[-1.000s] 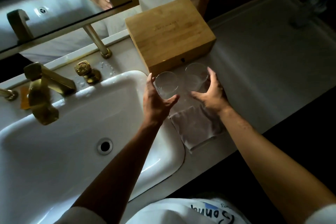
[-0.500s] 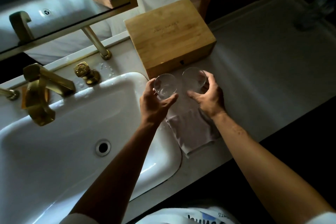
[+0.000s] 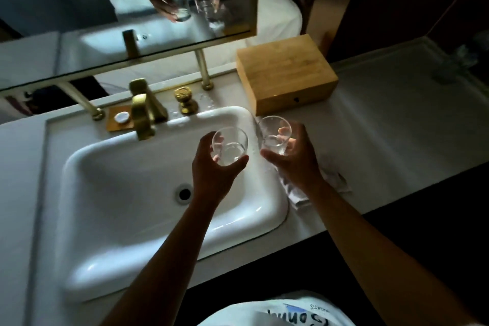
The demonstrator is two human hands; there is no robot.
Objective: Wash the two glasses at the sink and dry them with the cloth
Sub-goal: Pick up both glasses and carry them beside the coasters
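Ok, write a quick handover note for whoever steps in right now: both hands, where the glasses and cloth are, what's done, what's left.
Left hand: grips one glass, held over the right part of the sink basin.
Right hand: grips the second glass, held over the sink's right rim, above the counter edge.
Cloth: crumpled on the counter right of the sink, partly under the right forearm.
Faucet: no water seen running.
Done: both glasses picked up and brought to the sink.
Left: turn on the water, wash both glasses, dry each with the cloth.
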